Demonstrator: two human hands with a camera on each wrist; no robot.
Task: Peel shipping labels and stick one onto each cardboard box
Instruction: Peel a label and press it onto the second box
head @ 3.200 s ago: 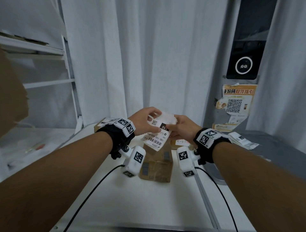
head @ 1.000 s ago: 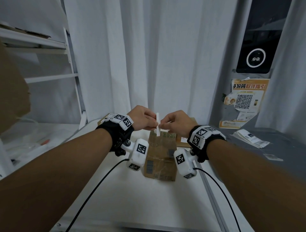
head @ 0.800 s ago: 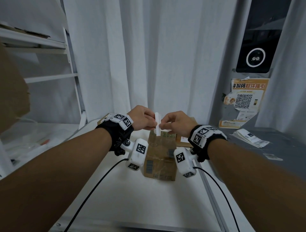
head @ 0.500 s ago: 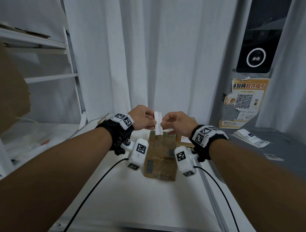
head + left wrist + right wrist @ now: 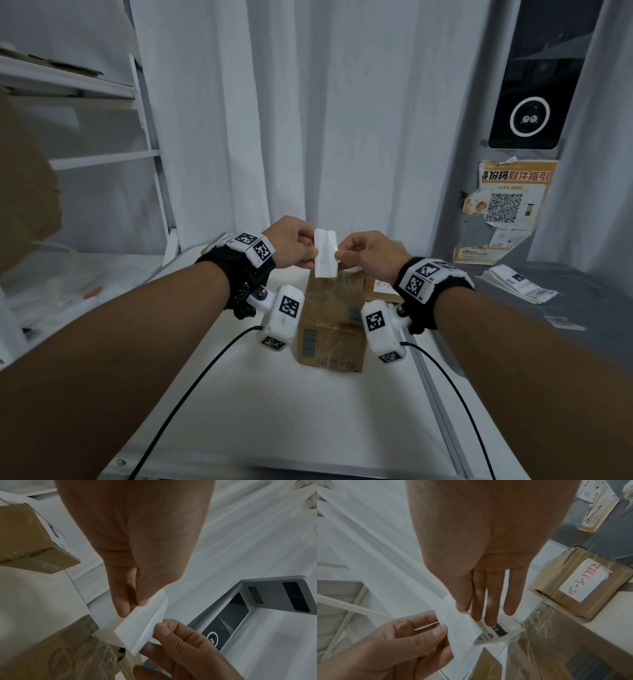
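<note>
Both hands pinch one white label [image 5: 325, 253] between them: left hand [image 5: 294, 242] on its left edge, right hand [image 5: 368, 253] on its right, just above a cardboard box [image 5: 330, 318].

left hand [image 5: 137, 536] pinching white label [image 5: 142, 626] at top edge, right hand [image 5: 185, 651] pinching its lower side, taped cardboard box [image 5: 56, 654] right underneath, second box [image 5: 29, 540] off behind

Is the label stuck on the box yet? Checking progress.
No: the shipping label is held above the cardboard box, pinched by left hand and right hand.
</note>
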